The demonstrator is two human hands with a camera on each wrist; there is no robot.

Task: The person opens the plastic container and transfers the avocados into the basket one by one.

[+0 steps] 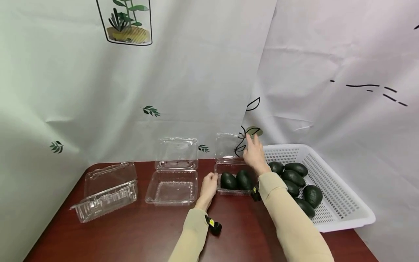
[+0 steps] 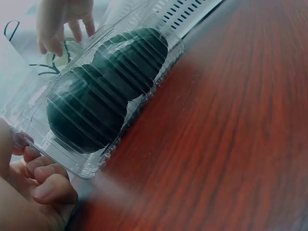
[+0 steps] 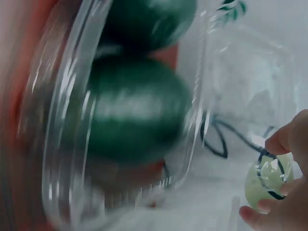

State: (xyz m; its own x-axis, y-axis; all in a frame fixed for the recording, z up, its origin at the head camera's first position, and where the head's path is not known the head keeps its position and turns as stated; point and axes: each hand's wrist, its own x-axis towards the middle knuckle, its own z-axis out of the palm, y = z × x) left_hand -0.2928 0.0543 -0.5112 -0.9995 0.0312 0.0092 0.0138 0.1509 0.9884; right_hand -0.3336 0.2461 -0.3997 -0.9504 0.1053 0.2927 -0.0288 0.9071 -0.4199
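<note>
Two dark green avocados [image 1: 228,181] lie side by side in a clear plastic clamshell box [image 1: 233,191], whose lid [image 1: 226,146] stands raised at the back. My left hand [image 1: 208,186] pinches the box's left edge; in the left wrist view its fingers [image 2: 53,185] curl at the corner. Up beside the lid's right edge is my right hand [image 1: 254,154], its fingers extended and apart. The right wrist view shows that hand [image 3: 291,183] near the lid, with nothing plainly held. Whether its fingertips touch the plastic I cannot tell.
A white perforated basket [image 1: 340,182] with several avocados [image 1: 292,178] stands at the right. Left of the box are an open clamshell [image 1: 171,202] and another one [image 1: 108,202], tilted at an angle. A printed cloth [image 1: 203,72] hangs behind the reddish-brown table [image 1: 131,236].
</note>
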